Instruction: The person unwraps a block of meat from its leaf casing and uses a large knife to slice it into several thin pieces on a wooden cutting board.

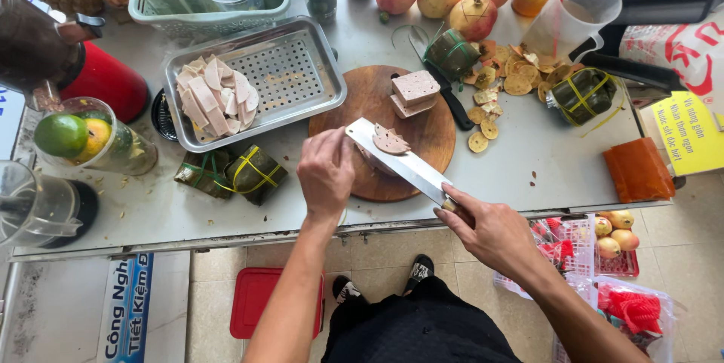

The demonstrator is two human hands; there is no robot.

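Slice [391, 140] atop knife [403, 164], L fingers [332, 148] prob. touching it.

Both hands reach forward: left [326, 174] curled palm-down, right [483, 227] fisted.

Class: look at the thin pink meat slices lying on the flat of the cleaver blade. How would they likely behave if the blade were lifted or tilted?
The slices look thin and soft, so probably floppy. They rest loose on the smooth cleaver held by the right hand, so tilting would likely slide them off. The left hand is not on them.
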